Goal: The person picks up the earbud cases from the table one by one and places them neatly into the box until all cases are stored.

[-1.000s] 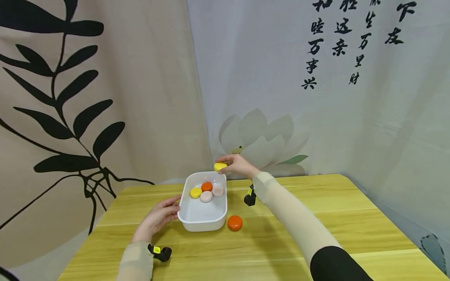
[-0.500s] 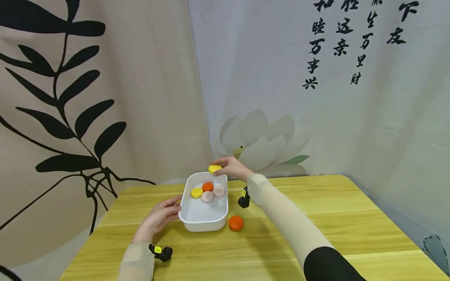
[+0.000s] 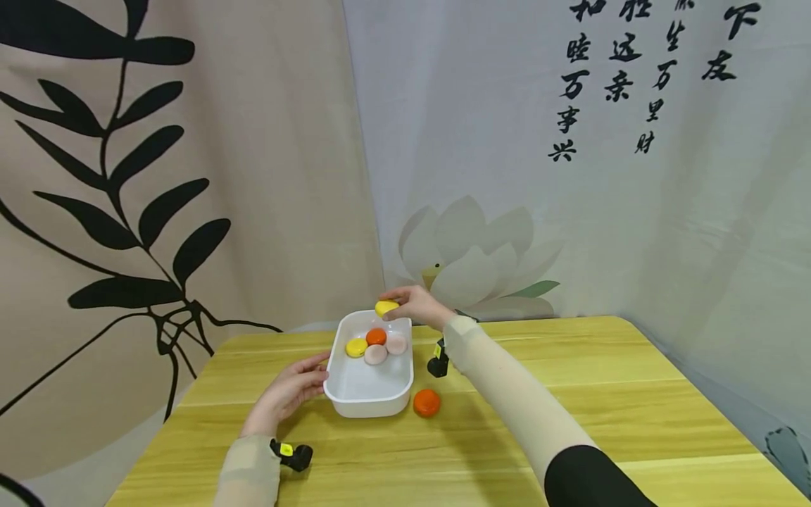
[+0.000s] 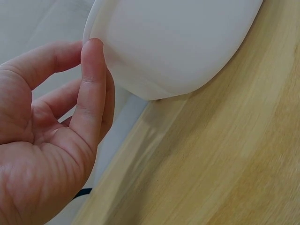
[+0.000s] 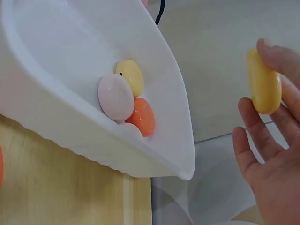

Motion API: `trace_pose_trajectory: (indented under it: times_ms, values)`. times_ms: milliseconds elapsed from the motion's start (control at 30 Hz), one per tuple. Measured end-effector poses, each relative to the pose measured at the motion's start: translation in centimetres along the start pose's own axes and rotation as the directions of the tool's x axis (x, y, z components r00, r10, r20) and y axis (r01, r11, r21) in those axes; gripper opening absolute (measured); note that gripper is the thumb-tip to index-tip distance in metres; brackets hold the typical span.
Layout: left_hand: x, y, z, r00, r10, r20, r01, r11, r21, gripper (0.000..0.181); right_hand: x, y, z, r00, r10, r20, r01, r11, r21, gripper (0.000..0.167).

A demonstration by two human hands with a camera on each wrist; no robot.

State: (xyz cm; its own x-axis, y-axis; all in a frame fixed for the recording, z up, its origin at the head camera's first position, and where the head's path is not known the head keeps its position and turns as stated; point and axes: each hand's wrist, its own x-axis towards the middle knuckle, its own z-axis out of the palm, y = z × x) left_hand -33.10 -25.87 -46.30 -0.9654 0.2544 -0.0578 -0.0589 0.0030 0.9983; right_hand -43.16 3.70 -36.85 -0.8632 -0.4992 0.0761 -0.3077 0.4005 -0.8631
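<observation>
My right hand [image 3: 421, 307] pinches a smooth, glossy yellow rounded disc [image 5: 265, 84] between thumb and fingers. It is held up above the far right edge of the white box [image 3: 367, 407], apart from the pieces inside. My left hand [image 3: 290, 391] is at the box's left side, its fingertips [image 4: 93, 54] touching the rim; what they do behind it is hidden. Inside the box, grouped towards its far end, lie a yellow disc [image 3: 356, 348], an orange disc [image 3: 376, 336] and two pale pink discs [image 5: 116, 97]. What kind of things these discs are is unclear.
Another orange disc [image 3: 426, 403] lies on the wooden table [image 3: 538, 394], just right of the box's near corner. Behind the table hangs a curtain [image 3: 291, 176] printed with leaves, a lotus and writing. Each wrist carries a small black camera [image 3: 296, 458].
My right hand has shifted slightly left and down with the yellow disc, further over the box's far edge. The left hand stays at the box's side. The whole view has drifted slightly.
</observation>
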Motion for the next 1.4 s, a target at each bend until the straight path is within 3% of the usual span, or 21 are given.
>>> trace_pose_trajectory:
  times_ms: [433, 1133, 1400]
  values:
    - [-0.3, -0.1, -0.3, 1.000, -0.003, -0.001, 0.003, 1.000, 0.001, 0.056, 0.8, 0.1, 2.0, 0.999, -0.017, 0.041, 0.018, 0.999, -0.038, 0.048]
    - [0.0, 0.0, -0.1, 1.000, -0.010, -0.030, 0.010, 1.000, -0.001, 0.056, 2.3, -0.2, 3.1, 0.997, -0.021, 0.081, 0.022, 1.000, -0.015, 0.045]
    - [0.2, -0.4, 0.0, 1.000, 0.005, -0.008, -0.005, 1.000, -0.016, 0.057, 2.2, -0.3, 3.6, 0.998, -0.005, 0.070, 0.004, 1.000, 0.009, 0.043]
